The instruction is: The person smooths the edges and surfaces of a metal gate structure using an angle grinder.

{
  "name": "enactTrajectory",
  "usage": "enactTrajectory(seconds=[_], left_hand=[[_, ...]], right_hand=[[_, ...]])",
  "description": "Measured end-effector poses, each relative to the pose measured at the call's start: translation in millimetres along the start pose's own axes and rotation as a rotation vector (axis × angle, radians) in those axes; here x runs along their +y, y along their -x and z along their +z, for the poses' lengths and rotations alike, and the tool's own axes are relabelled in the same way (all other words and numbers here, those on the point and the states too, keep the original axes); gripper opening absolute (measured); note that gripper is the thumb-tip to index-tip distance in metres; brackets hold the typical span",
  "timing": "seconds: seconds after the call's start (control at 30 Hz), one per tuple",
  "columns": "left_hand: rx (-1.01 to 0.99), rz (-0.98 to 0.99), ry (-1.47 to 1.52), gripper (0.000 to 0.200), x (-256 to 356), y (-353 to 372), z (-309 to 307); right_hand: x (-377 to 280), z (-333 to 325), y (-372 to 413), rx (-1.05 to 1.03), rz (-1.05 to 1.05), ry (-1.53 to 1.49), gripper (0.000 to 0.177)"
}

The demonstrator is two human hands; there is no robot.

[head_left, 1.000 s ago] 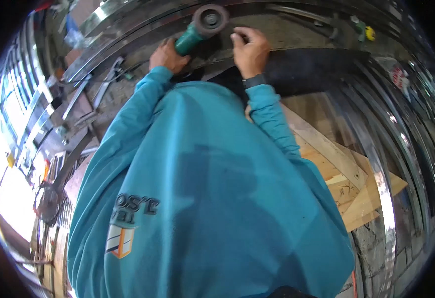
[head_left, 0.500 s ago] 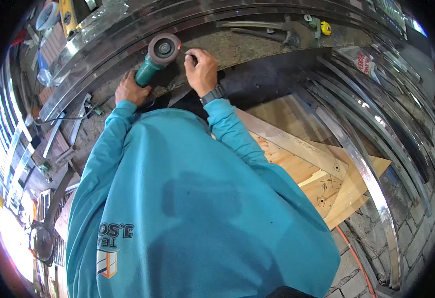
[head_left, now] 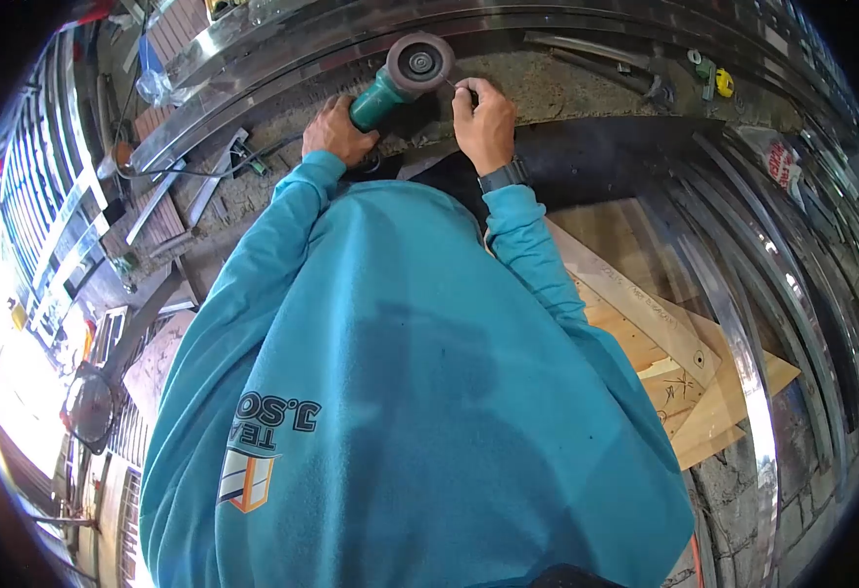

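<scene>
My left hand is wrapped round the green body of an angle grinder. The grinder's round disc faces up toward the camera. To the right of the disc, my right hand pinches a thin, small piece whose tip reaches the disc's right edge. What exactly this piece is cannot be made out. A dark watch sits on my right wrist.
Long metal bars run down the right side, beside plywood pieces. A yellow tape measure and a hammer-like tool lie at the top right. Metal strips and a cable lie at left.
The view has shifted, so both hands and the grinder appear further right and higher. The orange glow at the disc's edge no longer shows. Both hands keep their holds.
</scene>
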State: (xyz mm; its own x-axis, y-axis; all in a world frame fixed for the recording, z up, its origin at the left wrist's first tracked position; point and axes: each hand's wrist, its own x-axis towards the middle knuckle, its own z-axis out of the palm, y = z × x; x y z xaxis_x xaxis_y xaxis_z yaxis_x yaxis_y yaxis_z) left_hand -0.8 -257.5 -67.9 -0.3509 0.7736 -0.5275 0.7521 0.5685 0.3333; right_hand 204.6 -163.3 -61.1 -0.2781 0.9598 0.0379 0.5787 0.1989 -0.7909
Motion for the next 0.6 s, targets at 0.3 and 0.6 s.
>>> enactTrajectory(seconds=[0.3,0.6], left_hand=[[-0.019,0.008,-0.013,0.069,-2,-2,1],[-0.038,0.000,-0.012,0.071,-4,-4,2]], right_hand=[[-1,-1,-4,-0.035,0.094,-0.005,0.012],[0,-1,-5,0.007,0.086,0.013,0.007]])
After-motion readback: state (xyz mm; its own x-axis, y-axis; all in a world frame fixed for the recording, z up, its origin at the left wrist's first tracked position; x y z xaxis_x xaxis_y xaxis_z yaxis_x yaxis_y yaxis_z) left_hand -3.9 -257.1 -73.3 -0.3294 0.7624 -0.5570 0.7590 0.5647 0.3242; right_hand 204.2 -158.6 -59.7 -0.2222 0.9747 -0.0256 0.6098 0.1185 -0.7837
